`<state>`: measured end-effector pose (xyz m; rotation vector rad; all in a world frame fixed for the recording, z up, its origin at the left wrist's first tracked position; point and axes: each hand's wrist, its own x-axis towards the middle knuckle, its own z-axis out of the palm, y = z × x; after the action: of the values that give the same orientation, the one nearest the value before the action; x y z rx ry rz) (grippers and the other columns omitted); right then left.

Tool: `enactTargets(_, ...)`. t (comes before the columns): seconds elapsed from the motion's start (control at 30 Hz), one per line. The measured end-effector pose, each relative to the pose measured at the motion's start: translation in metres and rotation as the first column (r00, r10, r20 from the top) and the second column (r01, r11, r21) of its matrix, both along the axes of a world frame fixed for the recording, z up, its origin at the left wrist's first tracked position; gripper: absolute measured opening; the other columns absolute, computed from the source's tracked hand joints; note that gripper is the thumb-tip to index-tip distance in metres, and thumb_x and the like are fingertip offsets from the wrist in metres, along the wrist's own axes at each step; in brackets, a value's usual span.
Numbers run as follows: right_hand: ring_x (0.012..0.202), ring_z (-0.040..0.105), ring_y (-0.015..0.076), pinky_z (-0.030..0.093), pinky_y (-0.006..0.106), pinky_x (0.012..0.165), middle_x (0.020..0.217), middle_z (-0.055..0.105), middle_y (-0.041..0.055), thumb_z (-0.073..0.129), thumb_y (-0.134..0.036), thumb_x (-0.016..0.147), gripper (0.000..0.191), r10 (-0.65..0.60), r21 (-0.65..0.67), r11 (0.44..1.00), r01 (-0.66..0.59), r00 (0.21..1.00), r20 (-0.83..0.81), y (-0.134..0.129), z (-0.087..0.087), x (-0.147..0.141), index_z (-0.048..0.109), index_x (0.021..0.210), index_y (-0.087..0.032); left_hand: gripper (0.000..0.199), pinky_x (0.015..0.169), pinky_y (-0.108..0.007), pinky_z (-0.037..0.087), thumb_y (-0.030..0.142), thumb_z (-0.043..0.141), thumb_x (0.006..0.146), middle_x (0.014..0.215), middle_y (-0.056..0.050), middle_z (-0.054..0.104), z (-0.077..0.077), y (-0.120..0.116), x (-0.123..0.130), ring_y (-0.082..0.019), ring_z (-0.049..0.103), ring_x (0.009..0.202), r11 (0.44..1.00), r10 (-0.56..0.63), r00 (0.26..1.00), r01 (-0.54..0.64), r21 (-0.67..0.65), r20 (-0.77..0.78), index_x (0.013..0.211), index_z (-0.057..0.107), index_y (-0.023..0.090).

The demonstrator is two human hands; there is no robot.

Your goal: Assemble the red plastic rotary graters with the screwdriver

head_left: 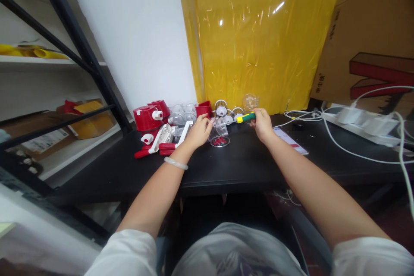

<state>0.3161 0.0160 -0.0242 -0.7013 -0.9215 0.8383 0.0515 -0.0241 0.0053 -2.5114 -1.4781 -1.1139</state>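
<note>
My right hand (pixel 262 125) is closed around the handle of a green and yellow screwdriver (pixel 247 117), which points left. My left hand (pixel 201 132) is pinched at the edge of a clear plastic part (pixel 221 127), between the two hands. Just in front of that part, a clear round dish (pixel 228 143) holds small red pieces (pixel 219 141). White frames with red handles (pixel 168 148) lie left of my left hand. Behind the hands are a red cup-like part (pixel 203 108), several drum-shaped parts with white centres (pixel 221 108) and a clear bowl-like part (pixel 251 101).
Red plastic housings (pixel 144 118) are stacked at the left of the black table (pixel 239 168). A phone (pixel 292 141) lies beyond my right wrist. Cables and a power strip (pixel 362 127) occupy the right side. A yellow sheet (pixel 258 43) and a large cardboard box (pixel 365 30) stand behind.
</note>
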Motion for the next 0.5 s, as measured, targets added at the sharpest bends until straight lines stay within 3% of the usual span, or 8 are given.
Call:
enactTargets(0.17,0.049,0.047,0.0084,0.042,0.023,0.044,0.073,0.053,-0.0064,0.066,-0.040,0.074,0.024,0.009,-0.045,0.999,-0.012,0.998,-0.068,-0.003,0.004,-0.004,0.051,0.087,-0.026,0.037,0.118,-0.043,0.041,0.042,0.038,0.108,0.140,-0.015,0.057,-0.001,0.001,0.000,-0.026,0.055,0.137,1.000,0.000,1.000,0.000,0.015,0.005,0.091,0.062,0.019)
enactTargets(0.5,0.052,0.047,0.0111,0.043,0.025,0.048,0.069,0.051,-0.0045,0.059,-0.030,0.069,0.016,0.082,-0.066,0.994,-0.090,0.989,-0.119,-0.011,0.009,-0.003,0.051,0.082,-0.026,0.037,0.116,-0.043,0.043,0.042,0.039,0.108,0.137,-0.015,0.058,-0.002,0.003,0.000,-0.027,0.057,0.132,1.000,-0.004,1.000,0.004,0.023,0.019,0.090,0.062,0.019)
